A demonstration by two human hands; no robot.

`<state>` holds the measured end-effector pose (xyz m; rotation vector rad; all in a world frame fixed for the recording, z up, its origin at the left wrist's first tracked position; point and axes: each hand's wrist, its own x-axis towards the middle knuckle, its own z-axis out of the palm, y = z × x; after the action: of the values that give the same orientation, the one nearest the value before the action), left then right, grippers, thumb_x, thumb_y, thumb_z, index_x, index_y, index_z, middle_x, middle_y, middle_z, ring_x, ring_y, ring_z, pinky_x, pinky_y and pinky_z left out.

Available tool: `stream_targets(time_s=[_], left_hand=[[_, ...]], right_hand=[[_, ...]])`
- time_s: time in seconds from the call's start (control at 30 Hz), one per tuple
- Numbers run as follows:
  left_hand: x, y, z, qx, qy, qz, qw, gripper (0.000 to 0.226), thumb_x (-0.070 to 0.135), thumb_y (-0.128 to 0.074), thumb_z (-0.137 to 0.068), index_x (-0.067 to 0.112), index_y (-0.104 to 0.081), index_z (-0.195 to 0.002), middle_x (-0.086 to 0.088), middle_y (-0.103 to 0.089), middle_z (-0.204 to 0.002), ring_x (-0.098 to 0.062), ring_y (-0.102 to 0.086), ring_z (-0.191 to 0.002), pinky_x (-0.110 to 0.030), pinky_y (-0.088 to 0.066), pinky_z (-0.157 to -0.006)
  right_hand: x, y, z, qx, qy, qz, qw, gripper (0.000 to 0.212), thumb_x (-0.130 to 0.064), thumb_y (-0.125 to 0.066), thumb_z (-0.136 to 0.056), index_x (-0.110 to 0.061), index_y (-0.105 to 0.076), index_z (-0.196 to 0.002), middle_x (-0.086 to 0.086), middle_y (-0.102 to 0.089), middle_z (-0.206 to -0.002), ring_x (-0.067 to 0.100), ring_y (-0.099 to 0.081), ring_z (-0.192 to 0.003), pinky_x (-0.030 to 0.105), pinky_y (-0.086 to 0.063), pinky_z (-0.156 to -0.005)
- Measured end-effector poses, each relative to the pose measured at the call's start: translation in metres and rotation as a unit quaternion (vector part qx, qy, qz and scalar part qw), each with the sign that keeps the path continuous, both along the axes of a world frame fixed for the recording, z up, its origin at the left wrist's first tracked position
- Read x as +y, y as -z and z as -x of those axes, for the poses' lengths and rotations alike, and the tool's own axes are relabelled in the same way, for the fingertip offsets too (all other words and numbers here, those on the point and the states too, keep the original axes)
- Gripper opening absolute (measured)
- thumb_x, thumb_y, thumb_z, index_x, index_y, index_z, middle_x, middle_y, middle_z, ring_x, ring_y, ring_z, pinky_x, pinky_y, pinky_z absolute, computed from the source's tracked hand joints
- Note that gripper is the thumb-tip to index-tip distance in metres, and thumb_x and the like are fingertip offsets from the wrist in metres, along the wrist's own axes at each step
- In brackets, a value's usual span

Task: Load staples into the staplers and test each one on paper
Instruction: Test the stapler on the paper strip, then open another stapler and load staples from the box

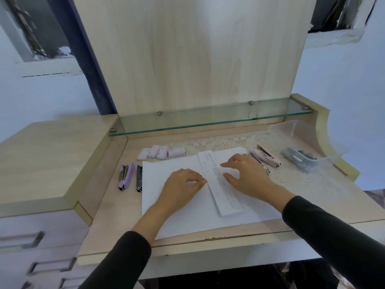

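Note:
A stack of white paper (177, 213) lies on the desk. On it rests a folded paper strip (220, 190) dotted with staples. My left hand (183, 182) pinches the strip's left edge. My right hand (243, 174) rests fingers spread on the paper just right of the strip. A purple stapler (125, 176) and a dark stapler (139, 177) lie left of the paper. An opened pink stapler (265, 156) lies at the right. Several pink staple boxes (160, 152) sit in a row behind the paper.
A clear plastic tub (308, 142) holding dark staplers stands at the back right on a lace mat (225, 142). A glass shelf (208, 119) spans the back. A raised drawer unit (41, 163) borders the left side.

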<state>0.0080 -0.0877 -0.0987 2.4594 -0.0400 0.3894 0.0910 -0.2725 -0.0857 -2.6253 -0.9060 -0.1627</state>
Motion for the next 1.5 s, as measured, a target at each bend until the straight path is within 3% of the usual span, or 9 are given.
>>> stream_targets(time_s=[0.2,0.4,0.5,0.63,0.73,0.93,1.07,1.23,1.5], left_hand=[[0.053,-0.016,0.02,-0.099,-0.181,0.063,0.976,0.016,0.009,-0.056,-0.089,0.01,-0.071,-0.096,0.003,-0.064,-0.097,-0.01,-0.055,-0.085,-0.019,-0.04,-0.077],[0.101,-0.015,0.036,-0.041,-0.308,0.09,0.946,0.026,0.016,-0.052,-0.092,0.002,-0.068,-0.076,-0.007,-0.066,-0.076,-0.016,-0.06,-0.093,-0.015,-0.034,-0.057],[0.103,-0.01,0.038,-0.019,-0.281,0.087,0.956,0.025,0.009,-0.052,-0.091,-0.005,-0.07,-0.081,-0.015,-0.071,-0.085,-0.013,-0.045,-0.125,-0.009,-0.036,-0.066],[0.095,-0.01,0.04,-0.029,-0.263,0.027,0.964,0.021,-0.002,-0.051,-0.087,-0.002,-0.07,-0.096,-0.02,-0.065,-0.11,-0.023,-0.044,-0.127,-0.022,-0.036,-0.097],[0.094,-0.011,0.041,-0.017,-0.27,0.008,0.963,0.015,-0.002,-0.053,-0.085,-0.007,-0.067,-0.082,-0.02,-0.068,-0.101,-0.031,-0.056,-0.111,-0.024,-0.041,-0.093],[0.091,-0.016,0.034,0.092,-0.26,-0.055,0.96,0.026,0.015,-0.052,-0.092,-0.009,-0.06,-0.086,-0.019,-0.054,-0.129,-0.032,-0.029,-0.135,-0.033,-0.04,-0.094],[0.089,-0.023,0.025,0.125,-0.258,-0.149,0.946,0.04,0.035,-0.046,-0.093,0.005,-0.055,-0.068,-0.016,-0.062,-0.076,-0.034,-0.058,-0.094,-0.038,-0.043,-0.089],[0.091,-0.023,0.018,0.103,-0.285,-0.162,0.939,0.051,0.047,-0.045,-0.091,0.015,-0.033,-0.053,0.001,-0.037,-0.051,-0.017,-0.04,-0.052,-0.026,-0.027,-0.043],[0.087,-0.025,0.038,-0.012,-0.296,0.006,0.955,0.007,0.011,-0.064,-0.078,0.008,-0.065,-0.084,-0.006,-0.066,-0.072,-0.021,-0.06,-0.072,-0.025,-0.04,-0.06]], right_hand=[[0.012,0.022,0.013,0.001,-0.067,-0.016,0.998,0.031,-0.032,-0.05,-0.084,-0.025,-0.065,-0.111,-0.001,-0.059,-0.125,0.024,-0.052,-0.115,0.035,-0.041,-0.094],[0.01,0.023,0.011,0.005,-0.06,-0.013,0.998,0.034,-0.036,-0.046,-0.082,-0.027,-0.066,-0.109,-0.003,-0.062,-0.122,0.023,-0.054,-0.112,0.037,-0.042,-0.094],[0.006,0.024,0.012,0.014,-0.055,-0.016,0.998,0.034,-0.036,-0.047,-0.084,-0.026,-0.065,-0.11,-0.003,-0.062,-0.122,0.022,-0.055,-0.111,0.034,-0.04,-0.093],[0.002,0.024,0.014,0.019,-0.048,-0.012,0.999,0.033,-0.036,-0.047,-0.086,-0.027,-0.063,-0.113,-0.004,-0.06,-0.124,0.019,-0.054,-0.111,0.031,-0.038,-0.093],[-0.004,0.025,0.016,0.019,-0.044,-0.015,0.999,0.032,-0.035,-0.048,-0.085,-0.028,-0.064,-0.113,-0.004,-0.061,-0.124,0.018,-0.054,-0.112,0.031,-0.039,-0.093],[-0.004,0.021,0.016,0.016,-0.027,-0.004,1.0,0.028,-0.03,-0.052,-0.087,-0.027,-0.064,-0.112,-0.005,-0.059,-0.126,0.018,-0.05,-0.116,0.032,-0.039,-0.098],[-0.001,0.022,0.016,0.013,-0.023,-0.018,0.999,0.027,-0.026,-0.054,-0.086,-0.023,-0.065,-0.11,-0.004,-0.055,-0.13,0.018,-0.047,-0.12,0.029,-0.035,-0.098],[0.0,0.028,0.016,-0.001,-0.029,-0.043,0.999,0.033,-0.029,-0.05,-0.081,-0.022,-0.066,-0.11,-0.001,-0.064,-0.118,0.021,-0.055,-0.112,0.03,-0.04,-0.092],[-0.001,0.032,0.013,-0.011,-0.036,-0.061,0.997,0.03,-0.023,-0.056,-0.081,-0.022,-0.067,-0.108,-0.001,-0.065,-0.118,0.021,-0.056,-0.11,0.033,-0.042,-0.092]])
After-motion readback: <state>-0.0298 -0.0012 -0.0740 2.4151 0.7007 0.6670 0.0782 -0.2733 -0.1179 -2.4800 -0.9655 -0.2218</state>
